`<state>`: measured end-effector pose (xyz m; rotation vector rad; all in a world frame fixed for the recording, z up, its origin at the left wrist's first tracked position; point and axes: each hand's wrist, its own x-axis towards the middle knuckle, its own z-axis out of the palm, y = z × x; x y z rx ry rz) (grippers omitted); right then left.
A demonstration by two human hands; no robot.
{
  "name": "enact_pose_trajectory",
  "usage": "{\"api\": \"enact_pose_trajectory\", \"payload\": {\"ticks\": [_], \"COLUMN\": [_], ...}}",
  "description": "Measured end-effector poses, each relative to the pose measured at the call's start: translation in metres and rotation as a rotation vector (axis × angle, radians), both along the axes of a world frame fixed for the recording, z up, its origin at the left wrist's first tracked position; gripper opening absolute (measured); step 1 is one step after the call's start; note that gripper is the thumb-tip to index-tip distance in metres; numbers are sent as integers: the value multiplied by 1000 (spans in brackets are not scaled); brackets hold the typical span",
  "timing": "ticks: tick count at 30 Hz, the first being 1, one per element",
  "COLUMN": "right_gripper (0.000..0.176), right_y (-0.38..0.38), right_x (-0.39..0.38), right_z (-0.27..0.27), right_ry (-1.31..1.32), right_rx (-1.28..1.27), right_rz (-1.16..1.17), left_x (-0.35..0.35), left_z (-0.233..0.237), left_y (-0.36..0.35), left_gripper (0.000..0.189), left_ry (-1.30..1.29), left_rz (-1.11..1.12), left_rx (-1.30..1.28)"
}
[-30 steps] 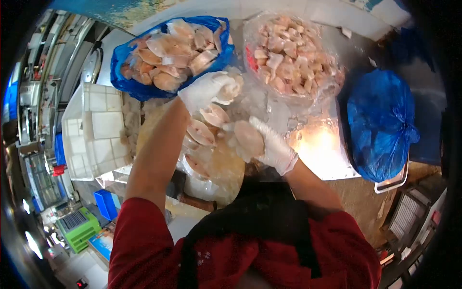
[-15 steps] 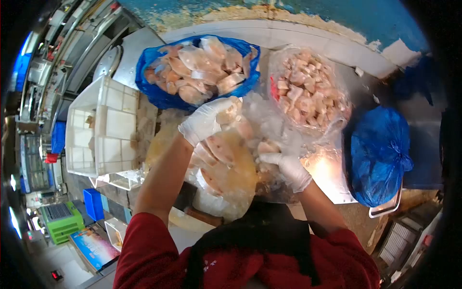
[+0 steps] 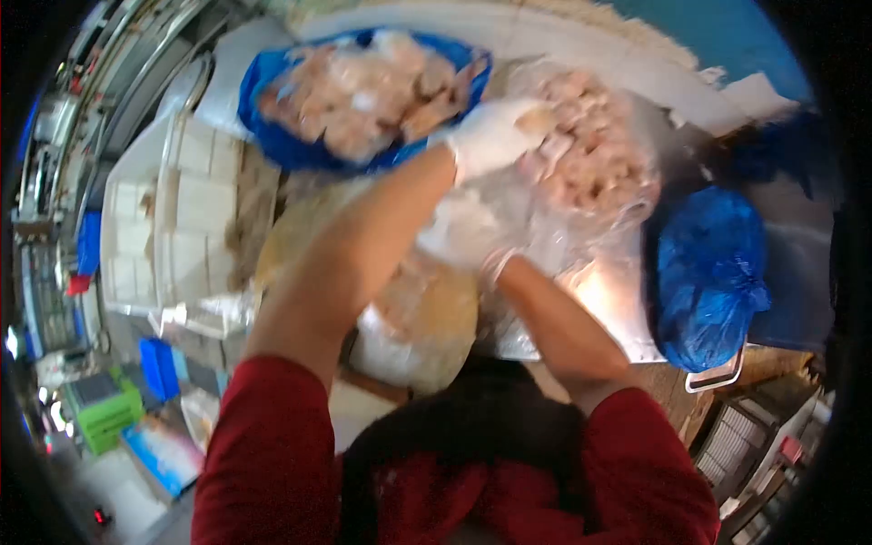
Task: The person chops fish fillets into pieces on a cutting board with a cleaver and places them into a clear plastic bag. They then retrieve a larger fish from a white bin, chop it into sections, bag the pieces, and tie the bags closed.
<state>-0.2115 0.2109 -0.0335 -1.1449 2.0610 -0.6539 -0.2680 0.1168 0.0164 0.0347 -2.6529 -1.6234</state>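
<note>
My left hand [image 3: 498, 143], in a white glove, is stretched across to the near edge of the clear bag [image 3: 595, 211] of cut fish chunks [image 3: 595, 150]. A pale piece of fish [image 3: 538, 120] shows at its closed fingertips. My gloved right hand [image 3: 461, 229] is below it, over the far edge of the round, yellowish cutting board [image 3: 450, 313]; motion blurs its fingers. Fish pieces [image 3: 400, 295] lie on the board, partly behind my left forearm. At the board's near edge is a brown knife handle [image 3: 374, 385].
A blue bag [image 3: 263, 136] of larger fish pieces stands open at the back left. White plastic crates [image 3: 204, 204] are at the left. A tied blue bag [image 3: 708, 282] sits at the right, and a wall runs behind the metal table [image 3: 618, 322].
My left hand has moved right from the board to the clear bag with the fish piece. My right hand has moved left and up over the board. The whole view has shifted slightly.
</note>
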Motion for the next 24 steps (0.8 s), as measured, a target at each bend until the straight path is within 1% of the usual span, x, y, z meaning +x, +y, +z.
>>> {"api": "enact_pose_trajectory", "payload": {"ticks": [1,2,3,4,5,6,7,8,9,10,11,12,13,14,15,16,18,19,20,21,22,23,24], "right_gripper": [29,31,31,37,46,46,56,70,70,86,103,103,105,106,102,102,96,85,85,78,71,65,61], "right_y": [0,-1,0,1,1,0,0,-2,-4,-5,-9,-14,-15,-12,-13,-13,-16,-15,-12,-9,-5,-1,-3], "right_x": [-1,-6,-4,-3,-1,9,25,35,42,50,49,40,33,30,24,16,4,8,10,14,13,12,7], "right_z": [6,16,19,21,23,21,17,20,38,64,79,81,78,71,51,44,36,50,17,-45,-65,-85,-55], "right_ry": [46,111,91,145,205,209,307,418,456,411,359,385,276,155,168,169,-43,84,86,-532,-557,-564,-344], "right_rx": [-32,-76,-88,-102,-114,-120,-120,-127,-152,27,210,196,205,225,163,187,200,276,274,-161,-391,-621,-449], "right_rz": [25,37,55,18,-21,-11,-61,-123,-134,-78,-26,-35,-10,12,80,66,237,198,208,-144,-220,-267,-168], "left_x": [3,15,24,32,42,49,47,47,44,38,33,33,33,28,21,12,2,-2,-4,1,13,34,50], "left_z": [0,14,20,25,31,36,32,27,25,32,46,53,57,59,55,50,39,25,8,-6,-16,1,36], "left_y": [-17,-30,-43,-53,-64,-72,-82,-94,-110,-122,-127,-127,-125,-119,-106,-90,-36,-12,5,20,25,16,-2], "left_gripper": [46,50,50,51,51,51,52,52,50,47,47,39,33,33,33,35,36,40,44,49,55,67,66], "left_ry": [28,-29,-63,-87,-22,50,-61,-31,-10,15,58,37,3,7,-5,-12,-67,-56,-53,54,142,189,-4], "left_rz": [-108,-100,-39,18,84,147,280,279,364,452,451,477,502,492,278,64,-64,-186,-297,-210,-120,-78,-106], "left_rx": [-21,-11,-44,-75,-216,-357,-168,-180,-226,-269,-284,-264,-235,-226,-225,-218,-288,-266,-252,-376,-501,-456,-428]}}
